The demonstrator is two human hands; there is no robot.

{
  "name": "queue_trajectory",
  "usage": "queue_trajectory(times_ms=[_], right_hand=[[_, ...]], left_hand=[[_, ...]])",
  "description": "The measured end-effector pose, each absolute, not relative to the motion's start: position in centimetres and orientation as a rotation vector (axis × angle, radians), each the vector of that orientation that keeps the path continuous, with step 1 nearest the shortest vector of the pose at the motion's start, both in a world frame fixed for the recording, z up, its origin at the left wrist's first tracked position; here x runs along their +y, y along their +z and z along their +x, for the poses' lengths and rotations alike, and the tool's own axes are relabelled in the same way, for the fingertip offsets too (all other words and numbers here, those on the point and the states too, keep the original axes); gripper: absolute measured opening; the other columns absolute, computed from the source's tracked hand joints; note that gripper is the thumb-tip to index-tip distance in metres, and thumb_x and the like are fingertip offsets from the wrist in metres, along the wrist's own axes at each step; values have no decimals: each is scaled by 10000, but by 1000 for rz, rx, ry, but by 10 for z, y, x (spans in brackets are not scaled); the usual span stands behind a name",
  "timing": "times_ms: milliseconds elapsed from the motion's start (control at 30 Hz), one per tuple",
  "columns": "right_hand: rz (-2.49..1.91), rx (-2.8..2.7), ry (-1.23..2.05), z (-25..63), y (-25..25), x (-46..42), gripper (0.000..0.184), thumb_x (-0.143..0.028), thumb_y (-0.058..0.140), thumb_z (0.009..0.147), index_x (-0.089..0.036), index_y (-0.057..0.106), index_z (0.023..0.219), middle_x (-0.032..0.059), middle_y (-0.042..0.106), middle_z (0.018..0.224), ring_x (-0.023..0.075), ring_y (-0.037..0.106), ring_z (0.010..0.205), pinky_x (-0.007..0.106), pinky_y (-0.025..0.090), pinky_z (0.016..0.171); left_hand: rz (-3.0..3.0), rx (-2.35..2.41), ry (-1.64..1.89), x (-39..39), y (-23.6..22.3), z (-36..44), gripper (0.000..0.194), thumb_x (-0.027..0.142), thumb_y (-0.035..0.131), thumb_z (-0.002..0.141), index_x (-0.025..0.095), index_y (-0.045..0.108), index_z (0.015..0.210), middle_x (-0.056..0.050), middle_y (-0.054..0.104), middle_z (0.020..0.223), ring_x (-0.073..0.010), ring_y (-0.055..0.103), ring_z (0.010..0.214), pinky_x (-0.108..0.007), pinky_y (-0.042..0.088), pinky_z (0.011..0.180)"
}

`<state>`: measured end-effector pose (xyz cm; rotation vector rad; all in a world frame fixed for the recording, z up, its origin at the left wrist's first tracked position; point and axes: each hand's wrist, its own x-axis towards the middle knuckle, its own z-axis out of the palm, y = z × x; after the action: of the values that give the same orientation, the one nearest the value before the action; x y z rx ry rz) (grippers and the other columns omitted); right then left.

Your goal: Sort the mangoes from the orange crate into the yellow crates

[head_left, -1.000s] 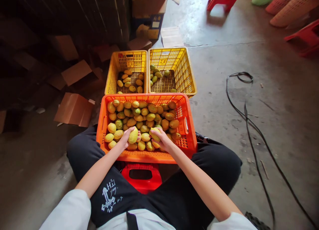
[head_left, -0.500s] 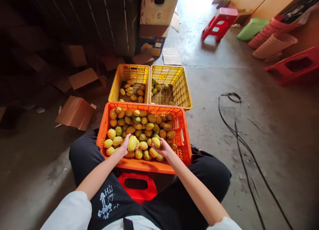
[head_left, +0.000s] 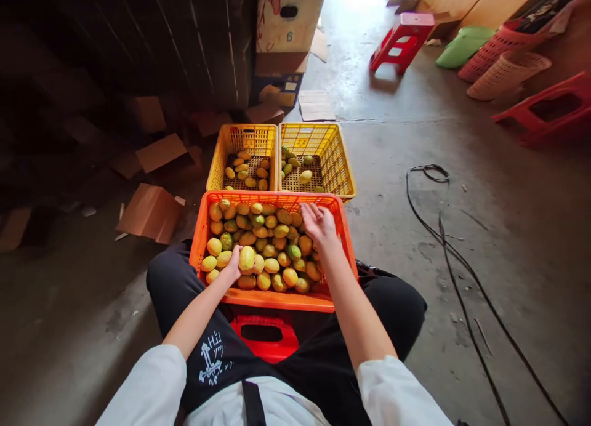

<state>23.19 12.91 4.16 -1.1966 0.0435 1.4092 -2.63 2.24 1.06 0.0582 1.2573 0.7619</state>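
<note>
An orange plastic crate (head_left: 272,300) full of yellow, orange and greenish oval fruit rests in front of me, between my knees. My left hand (head_left: 234,263), low over the crate's left half, is closed around a yellow oval fruit (head_left: 247,258). Above the far right part of the crate, my right hand (head_left: 319,223) is open, fingers spread, holding nothing. Past it, a pale yellow fruit (head_left: 305,176) shows in the right yellow crate (head_left: 344,167); I cannot tell whether it rests there or is in the air. The left yellow crate (head_left: 217,161) holds several fruit.
A red stool (head_left: 277,343) stands under the orange crate's near side. Cardboard pieces (head_left: 151,212) lie to the left, and stacked boxes (head_left: 289,20) stand behind. A black cable (head_left: 443,244) runs over the floor at right. Farther off are another red stool (head_left: 401,41) and baskets (head_left: 508,75).
My right hand has let go of its yellow fruit and moved forward, opening. A pale yellow fruit now shows in the right yellow crate. My left hand still holds its fruit.
</note>
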Motion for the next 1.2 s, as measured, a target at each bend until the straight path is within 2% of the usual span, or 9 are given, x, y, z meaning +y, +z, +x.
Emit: queue_trajectory(times_ms=[233, 467, 600, 667, 800, 867, 1000, 1100, 1200], right_hand=[[-1646, 138, 1623, 193, -9, -39, 53, -174, 678, 840, -223, 695, 854, 58, 778, 787, 164, 780, 704, 206, 600, 582], [-1496, -110, 1584, 200, -9, -35, 128, -264, 753, 774, -237, 752, 899, 72, 851, 931, 217, 839, 885, 263, 626, 722], [-1560, -83, 1565, 206, -21, -36, 109, -304, 766, 767, -242, 710, 836, 73, 815, 799, 225, 822, 783, 266, 600, 635], [-1598, -73, 1547, 206, -29, -39, 138, -319, 780, 753, -247, 679, 813, 60, 785, 734, 214, 796, 709, 258, 577, 590], [-1719, -239, 1468, 201, -41, -38, 180, -389, 761, 751, -253, 662, 814, 18, 744, 678, 187, 736, 632, 248, 542, 576], [-1839, -431, 1457, 197, -45, -37, 136, -378, 714, 778, -252, 671, 809, 1, 734, 679, 183, 716, 632, 256, 540, 609], [-2140, -1088, 1480, 186, -51, -49, 120, -246, 609, 882, -250, 655, 772, 23, 758, 750, 208, 746, 770, 284, 543, 733], [-2314, -1599, 1345, 176, -54, -66, 168, -198, 607, 949, -227, 687, 803, 113, 817, 919, 268, 777, 917, 338, 532, 817], [-2336, -1884, 1117, 168, -55, -80, 259, -219, 528, 1057, -226, 725, 889, 151, 825, 1052, 278, 783, 1021, 339, 521, 871]], left_hand=[[-123, 1190, 749, 34, 39, -24, 293, 252, 492, 1003, 137, 674, 1200, -125, 762, 900, -289, 788, 874, -438, 683, 809], [91, 1102, 1084, 141, 95, -14, 423, 279, 403, 1106, 124, 600, 1445, -177, 752, 1179, -274, 781, 1003, -442, 684, 899], [276, 1053, 1213, 200, 113, -29, 572, 411, 440, 1118, 190, 425, 1645, -215, 591, 1522, -301, 711, 1274, -474, 639, 992], [397, 1151, 1231, 207, 100, -43, 507, 379, 449, 1113, 231, 481, 1596, -193, 530, 1609, -290, 665, 1366, -475, 605, 1045], [897, 1721, 812, 159, 45, -77, 259, 263, 527, 1059, 195, 686, 1251, -177, 664, 1475, -297, 591, 1457, -443, 494, 1202], [1082, 1919, 544, 114, 16, -93, 229, 210, 647, 970, 168, 705, 1187, -213, 690, 1429, -362, 527, 1520, -488, 406, 1272], [1221, 1999, 337, 44, -25, -115, 663, 81, 818, 755, 113, 646, 1395, -323, 503, 1655, -493, 299, 1658, -625, 204, 1338], [1569, 2026, -148, 34, -40, -121, 809, 122, 793, 806, 123, 537, 1574, -351, 345, 1752, -514, 325, 1639, -625, 300, 1289], [1681, 2013, -353, 46, -46, -123, 785, 127, 718, 867, 141, 502, 1622, -354, 359, 1743, -499, 452, 1557, -615, 377, 1235]])
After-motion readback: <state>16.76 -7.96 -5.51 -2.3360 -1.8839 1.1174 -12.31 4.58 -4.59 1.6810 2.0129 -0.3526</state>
